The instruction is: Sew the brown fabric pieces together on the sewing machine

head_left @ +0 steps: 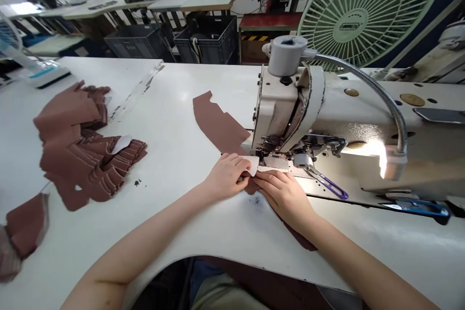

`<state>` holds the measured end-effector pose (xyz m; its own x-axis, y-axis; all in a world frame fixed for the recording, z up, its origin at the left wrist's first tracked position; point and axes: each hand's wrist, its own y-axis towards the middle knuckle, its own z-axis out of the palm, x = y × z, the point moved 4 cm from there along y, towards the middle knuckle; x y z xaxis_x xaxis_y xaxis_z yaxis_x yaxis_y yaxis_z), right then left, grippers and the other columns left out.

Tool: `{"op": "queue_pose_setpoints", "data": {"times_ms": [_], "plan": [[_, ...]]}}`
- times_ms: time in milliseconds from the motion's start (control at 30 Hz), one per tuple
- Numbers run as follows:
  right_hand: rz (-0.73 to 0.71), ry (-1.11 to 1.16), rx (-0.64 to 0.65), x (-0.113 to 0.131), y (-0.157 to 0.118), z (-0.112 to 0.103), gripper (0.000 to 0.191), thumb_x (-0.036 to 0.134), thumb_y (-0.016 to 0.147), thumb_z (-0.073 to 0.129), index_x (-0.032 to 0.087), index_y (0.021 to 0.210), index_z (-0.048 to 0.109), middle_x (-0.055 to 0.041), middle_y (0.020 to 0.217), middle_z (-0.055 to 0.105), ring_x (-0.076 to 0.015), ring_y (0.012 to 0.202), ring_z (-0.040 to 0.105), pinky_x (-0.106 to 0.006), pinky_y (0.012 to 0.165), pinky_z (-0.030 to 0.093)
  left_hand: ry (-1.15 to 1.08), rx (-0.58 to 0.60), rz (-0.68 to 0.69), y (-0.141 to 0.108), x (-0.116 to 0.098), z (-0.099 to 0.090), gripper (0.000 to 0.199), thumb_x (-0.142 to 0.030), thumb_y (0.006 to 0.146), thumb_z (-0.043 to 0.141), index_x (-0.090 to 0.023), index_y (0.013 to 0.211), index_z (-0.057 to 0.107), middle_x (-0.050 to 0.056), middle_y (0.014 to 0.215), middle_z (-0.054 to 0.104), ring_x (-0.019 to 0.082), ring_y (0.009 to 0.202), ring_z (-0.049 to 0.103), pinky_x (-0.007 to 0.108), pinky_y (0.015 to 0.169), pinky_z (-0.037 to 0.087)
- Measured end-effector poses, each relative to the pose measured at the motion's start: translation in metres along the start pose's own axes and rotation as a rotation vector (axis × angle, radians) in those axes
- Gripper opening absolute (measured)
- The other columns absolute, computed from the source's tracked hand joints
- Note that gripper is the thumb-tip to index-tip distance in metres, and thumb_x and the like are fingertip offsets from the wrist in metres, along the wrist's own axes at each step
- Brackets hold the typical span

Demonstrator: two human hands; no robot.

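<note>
1. Bare left forearm point(134, 252) and right forearm point(363, 266), smooth, slender, tapering toward the wrists.
2. Bare left hand point(227, 176) and right hand point(285, 196), long-fingered.
3. Blue garment cloth point(205, 276) beside beige garment cloth point(227, 295), low in view, partly hidden.

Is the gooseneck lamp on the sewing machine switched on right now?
On: the gooseneck lamp glows at its head, throwing a bright patch onto the sewing machine and lighting the bed beside the right hand.

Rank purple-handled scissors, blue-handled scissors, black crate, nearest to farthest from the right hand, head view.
From the right hand:
1. Purple-handled scissors, to its right
2. Blue-handled scissors, farther right
3. Black crate, beyond the table
</note>
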<state>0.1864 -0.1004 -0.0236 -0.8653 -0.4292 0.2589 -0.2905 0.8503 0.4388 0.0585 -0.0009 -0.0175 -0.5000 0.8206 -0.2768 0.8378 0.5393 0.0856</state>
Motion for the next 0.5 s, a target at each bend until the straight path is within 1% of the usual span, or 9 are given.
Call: {"op": "queue_pose_setpoints", "data": {"times_ms": [67, 133, 233, 300, 333, 433, 500], "plan": [[0.007, 0.020, 0.003, -0.0008, 0.0007, -0.0009, 0.027, 0.018, 0.099, 0.039, 0.018, 0.110, 0.064, -0.0048, 0.113, 0.068, -0.0175, 0.102, 0.058, -0.032, 0.079, 0.044, -0.024, 0.001, 0.047, -0.0031, -0.0002, 0.0068, 0.020, -0.016, 0.083, 0.047, -0.018, 0.098, 0.059, 0.003, 0.091, 0.066, 0.019, 0.086, 0.055, 0.033, 0.077, 0.037], [0.004, 0.031, -0.005, -0.0015, 0.0011, -0.0011, 0.027, 0.018, 0.099, 0.039, 0.018, 0.111, 0.063, -0.0048, 0.113, 0.068, -0.0169, 0.102, 0.059, -0.031, 0.079, 0.043, -0.008, -0.019, 0.087, -0.0056, 0.0016, 0.0093, 0.025, -0.013, 0.084, 0.044, -0.020, 0.102, 0.061, 0.003, 0.089, 0.066, 0.019, 0.085, 0.055, 0.032, 0.077, 0.037], [0.001, 0.041, -0.021, -0.0026, 0.0012, -0.0001, 0.027, 0.018, 0.099, 0.039, 0.016, 0.111, 0.063, -0.0050, 0.114, 0.068, -0.0163, 0.103, 0.058, -0.031, 0.079, 0.043, 0.053, -0.089, 0.138, -0.0075, 0.0036, 0.0075, 0.025, -0.013, 0.084, 0.044, -0.019, 0.097, 0.064, 0.003, 0.081, 0.064, 0.019, 0.080, 0.055, 0.032, 0.073, 0.039], [0.002, 0.042, -0.024, -0.0033, 0.0014, 0.0005, 0.027, 0.018, 0.099, 0.039, 0.017, 0.112, 0.063, -0.0049, 0.114, 0.068, -0.0158, 0.103, 0.059, -0.031, 0.079, 0.043, 0.078, -0.147, 0.171, -0.0077, 0.0031, 0.0057, 0.025, -0.012, 0.083, 0.043, -0.019, 0.094, 0.065, 0.004, 0.081, 0.064, 0.019, 0.079, 0.056, 0.032, 0.072, 0.041], [0.002, 0.043, -0.025, -0.0037, 0.0016, 0.0005, 0.027, 0.017, 0.099, 0.039, 0.017, 0.112, 0.063, -0.0051, 0.115, 0.068, -0.0157, 0.103, 0.059, -0.031, 0.078, 0.043, 0.073, -0.178, 0.190, -0.0075, 0.0023, 0.0050, 0.026, -0.011, 0.083, 0.043, -0.019, 0.094, 0.065, 0.005, 0.085, 0.065, 0.019, 0.082, 0.057, 0.032, 0.074, 0.043], [-0.010, 0.054, -0.033, -0.0038, 0.0018, 0.0003, 0.026, 0.016, 0.099, 0.040, 0.015, 0.112, 0.063, -0.0055, 0.114, 0.068, -0.0157, 0.103, 0.059, -0.031, 0.078, 0.043, 0.026, -0.263, 0.256, -0.0073, -0.0009, 0.0043, 0.028, -0.008, 0.082, 0.042, -0.018, 0.097, 0.064, 0.007, 0.105, 0.066, 0.020, 0.101, 0.058, 0.033, 0.081, 0.046], [-0.015, 0.051, -0.046, -0.0039, 0.0017, 0.0001, 0.025, 0.016, 0.098, 0.041, 0.014, 0.111, 0.063, -0.0056, 0.114, 0.068, -0.0161, 0.103, 0.059, -0.031, 0.078, 0.043, 0.011, -0.289, 0.289, -0.0074, -0.0023, 0.0047, 0.030, -0.007, 0.082, 0.041, -0.019, 0.099, 0.063, 0.006, 0.111, 0.066, 0.020, 0.107, 0.058, 0.033, 0.085, 0.047]]}}
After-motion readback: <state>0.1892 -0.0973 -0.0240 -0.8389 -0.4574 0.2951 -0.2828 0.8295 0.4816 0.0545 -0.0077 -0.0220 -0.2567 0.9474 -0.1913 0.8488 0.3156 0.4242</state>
